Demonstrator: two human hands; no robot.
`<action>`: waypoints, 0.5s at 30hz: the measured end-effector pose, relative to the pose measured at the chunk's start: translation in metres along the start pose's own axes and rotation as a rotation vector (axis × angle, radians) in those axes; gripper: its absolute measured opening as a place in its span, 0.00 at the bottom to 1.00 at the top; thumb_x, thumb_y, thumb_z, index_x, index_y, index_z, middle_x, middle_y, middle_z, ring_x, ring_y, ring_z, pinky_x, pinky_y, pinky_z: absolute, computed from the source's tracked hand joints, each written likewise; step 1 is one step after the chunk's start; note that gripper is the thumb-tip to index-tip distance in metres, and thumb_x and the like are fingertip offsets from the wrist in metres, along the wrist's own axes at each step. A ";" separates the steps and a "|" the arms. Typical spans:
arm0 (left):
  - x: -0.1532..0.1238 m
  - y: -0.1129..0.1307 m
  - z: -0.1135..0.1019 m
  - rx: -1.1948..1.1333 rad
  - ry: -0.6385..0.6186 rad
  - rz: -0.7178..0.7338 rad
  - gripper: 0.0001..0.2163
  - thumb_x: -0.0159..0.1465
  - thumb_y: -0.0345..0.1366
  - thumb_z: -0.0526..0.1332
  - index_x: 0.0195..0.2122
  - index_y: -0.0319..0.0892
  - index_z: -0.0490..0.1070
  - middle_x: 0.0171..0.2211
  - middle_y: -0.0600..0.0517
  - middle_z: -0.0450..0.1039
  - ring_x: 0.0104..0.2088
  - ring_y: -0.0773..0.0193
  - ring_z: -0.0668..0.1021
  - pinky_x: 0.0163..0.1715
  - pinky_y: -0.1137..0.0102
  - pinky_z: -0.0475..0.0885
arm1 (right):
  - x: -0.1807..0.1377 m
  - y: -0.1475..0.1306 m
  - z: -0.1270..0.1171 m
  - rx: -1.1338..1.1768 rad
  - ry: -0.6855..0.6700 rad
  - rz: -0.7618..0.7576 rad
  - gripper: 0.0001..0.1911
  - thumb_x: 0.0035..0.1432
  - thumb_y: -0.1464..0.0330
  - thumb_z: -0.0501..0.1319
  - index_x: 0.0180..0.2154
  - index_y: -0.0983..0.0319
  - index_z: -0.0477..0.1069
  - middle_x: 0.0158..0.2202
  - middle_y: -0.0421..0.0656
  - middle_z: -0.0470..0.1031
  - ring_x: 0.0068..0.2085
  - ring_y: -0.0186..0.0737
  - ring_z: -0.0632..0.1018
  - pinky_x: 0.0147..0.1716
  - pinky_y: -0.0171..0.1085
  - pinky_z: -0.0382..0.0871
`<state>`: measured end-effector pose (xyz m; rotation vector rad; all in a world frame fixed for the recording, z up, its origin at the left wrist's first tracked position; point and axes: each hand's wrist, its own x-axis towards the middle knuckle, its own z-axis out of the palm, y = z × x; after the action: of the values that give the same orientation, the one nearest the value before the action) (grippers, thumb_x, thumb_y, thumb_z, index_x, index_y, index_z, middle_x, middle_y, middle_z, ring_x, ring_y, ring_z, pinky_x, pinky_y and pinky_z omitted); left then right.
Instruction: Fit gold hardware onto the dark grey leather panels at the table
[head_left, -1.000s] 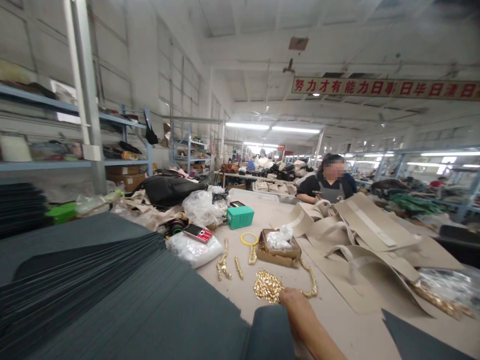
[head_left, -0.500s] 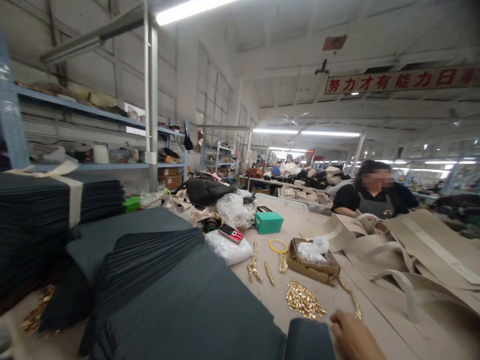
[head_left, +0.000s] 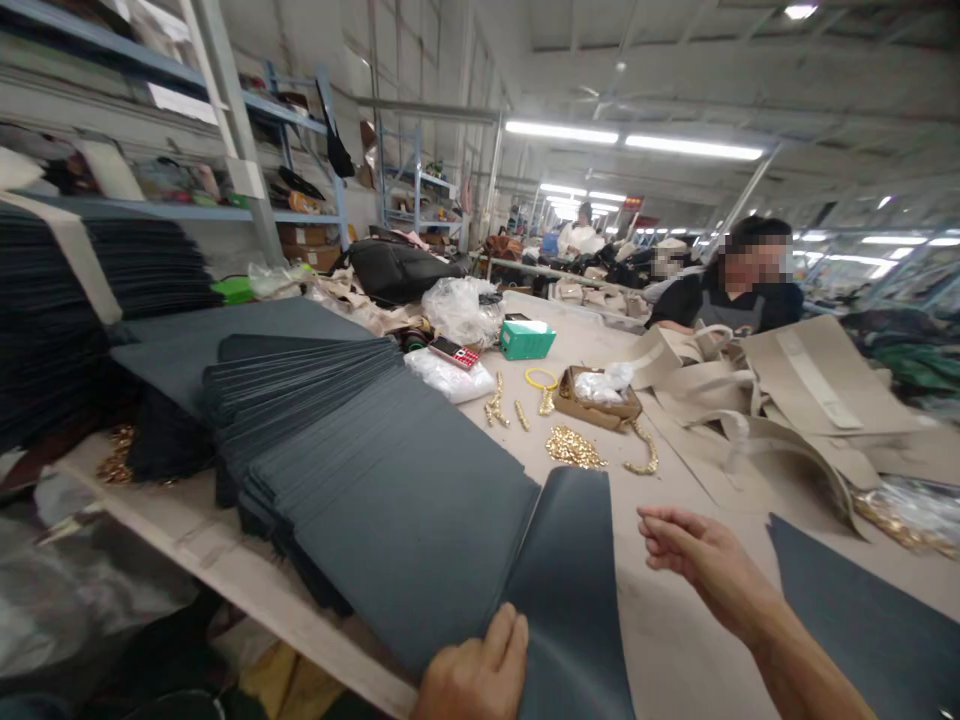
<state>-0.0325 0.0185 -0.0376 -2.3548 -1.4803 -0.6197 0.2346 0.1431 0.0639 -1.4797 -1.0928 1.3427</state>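
Observation:
At the bottom centre my left hand is closed at the near edge of a dark blue-grey sheet, its fingers pinching the material. This sheet bends up in a curve beside a fanned stack of similar sheets. My right hand is above the table to the right of the curved sheet, apart from it. Its fingers point left, loosely bent, with nothing visible in them. Beyond the sheet lies a pile of small gold metal pieces. Another dark sheet lies flat at the right.
A cardboard box with plastic bags stands behind the gold pieces, near a teal box and a red phone. Beige bag panels cover the right side. A person sits across the table. A tied dark stack stands left.
The view has tipped down, showing more of the near table edge. My left hand has come into view on the curved sheet. My right hand now sits apart from that sheet.

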 end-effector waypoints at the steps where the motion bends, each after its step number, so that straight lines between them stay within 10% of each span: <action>1: 0.000 -0.001 0.002 0.011 0.008 0.030 0.18 0.57 0.25 0.57 0.49 0.40 0.71 0.47 0.51 0.78 0.23 0.66 0.79 0.18 0.70 0.72 | -0.007 -0.001 0.007 -0.007 -0.042 0.003 0.25 0.38 0.56 0.73 0.35 0.66 0.75 0.29 0.44 0.74 0.27 0.36 0.74 0.29 0.36 0.74; 6: -0.004 -0.003 0.005 -0.075 -0.032 0.056 0.31 0.52 0.52 0.65 0.52 0.36 0.68 0.45 0.48 0.76 0.26 0.62 0.79 0.21 0.66 0.74 | -0.035 0.013 0.062 -0.157 -0.332 0.030 0.24 0.42 0.54 0.70 0.35 0.65 0.74 0.24 0.39 0.73 0.26 0.36 0.75 0.31 0.37 0.73; 10: -0.004 -0.002 0.004 -0.123 -0.025 0.053 0.26 0.53 0.52 0.64 0.47 0.39 0.69 0.36 0.52 0.74 0.24 0.63 0.76 0.18 0.66 0.69 | -0.041 0.038 0.101 -0.253 -0.490 0.064 0.13 0.44 0.62 0.65 0.31 0.65 0.71 0.21 0.37 0.71 0.23 0.33 0.73 0.27 0.34 0.69; 15: 0.002 -0.001 0.001 -0.147 0.111 0.050 0.32 0.68 0.53 0.30 0.37 0.41 0.70 0.26 0.53 0.69 0.19 0.64 0.72 0.16 0.64 0.63 | -0.039 0.043 0.115 -0.532 -0.588 -0.011 0.08 0.47 0.70 0.57 0.27 0.65 0.74 0.20 0.37 0.69 0.23 0.31 0.69 0.24 0.30 0.62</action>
<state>-0.0320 0.0207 -0.0377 -2.4141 -1.3669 -0.8585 0.1212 0.0976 0.0247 -1.4598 -1.9484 1.6081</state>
